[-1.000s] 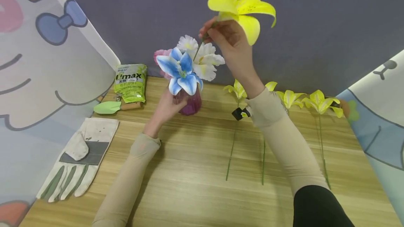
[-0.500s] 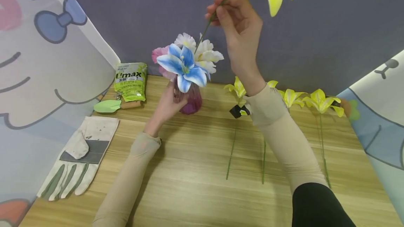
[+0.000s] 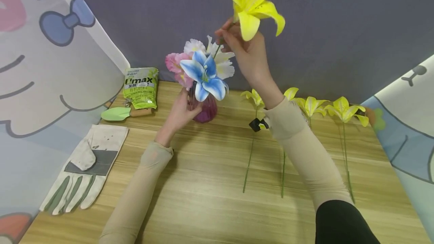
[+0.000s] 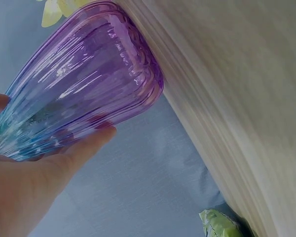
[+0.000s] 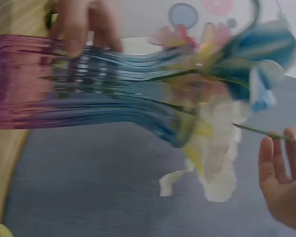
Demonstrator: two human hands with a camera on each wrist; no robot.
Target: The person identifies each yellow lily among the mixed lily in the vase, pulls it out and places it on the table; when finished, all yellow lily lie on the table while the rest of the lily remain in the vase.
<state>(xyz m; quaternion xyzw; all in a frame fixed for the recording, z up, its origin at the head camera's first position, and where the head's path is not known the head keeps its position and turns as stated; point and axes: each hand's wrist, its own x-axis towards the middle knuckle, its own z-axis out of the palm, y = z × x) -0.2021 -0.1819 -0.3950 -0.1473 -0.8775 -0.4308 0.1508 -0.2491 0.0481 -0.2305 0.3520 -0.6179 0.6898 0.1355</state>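
My left hand [image 3: 178,114] grips a ribbed glass vase [image 3: 207,112], purple at its base and blue toward the neck in the right wrist view. Out of the vase rise a blue-and-white lily [image 3: 203,76], white flowers [image 3: 225,67] and pink ones [image 3: 176,63]. Above them, my right hand [image 3: 252,57] pinches the green stem [image 5: 259,130] of a large yellow lily [image 3: 251,6]. The stem's lower part runs down in among the white flowers, which hide its end. In the left wrist view, the thumb and a fingertip press the glass [image 4: 89,74].
Several yellow lilies [image 3: 343,110] lie on the wooden table [image 3: 210,199] at the right, beside a small black piece [image 3: 255,124]. At the left are a green bag [image 3: 140,87], a trowel [image 3: 116,114] and a work glove [image 3: 89,165]. A grey wall stands behind.
The right hand rose with the yellow lily, then came down and left toward the bouquet. The flowers in the vase shifted, the blue lily to the right. The left hand stays on the vase.
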